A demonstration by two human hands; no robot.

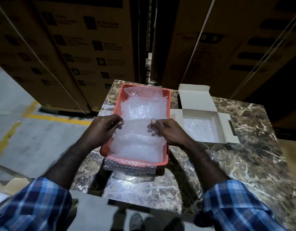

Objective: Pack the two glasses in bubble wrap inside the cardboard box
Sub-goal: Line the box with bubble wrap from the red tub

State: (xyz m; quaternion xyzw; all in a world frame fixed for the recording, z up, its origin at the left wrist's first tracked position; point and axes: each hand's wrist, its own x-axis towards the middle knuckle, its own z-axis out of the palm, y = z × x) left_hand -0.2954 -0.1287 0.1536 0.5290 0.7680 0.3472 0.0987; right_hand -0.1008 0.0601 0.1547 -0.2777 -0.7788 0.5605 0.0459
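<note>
Over red tray (117,99), both hands pinching bubble wrap (137,125), glasses unseen

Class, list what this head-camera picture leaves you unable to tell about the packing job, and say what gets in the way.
1. Glasses: faint clear shapes beside the right hand; too transparent and dim to count.
2. Red tray: its contents lie hidden under bubble wrap.
3. Cardboard box: only a bubble wrap lining shows; anything beneath is covered.
4. Left hand: fingertips hidden behind the wrap's edge.
5. Print on the stacked cartons: blurred, unreadable.

Orange-red tray (117,104), brown white-veined marble table (244,147), blue plaid sleeves (35,207).
</note>
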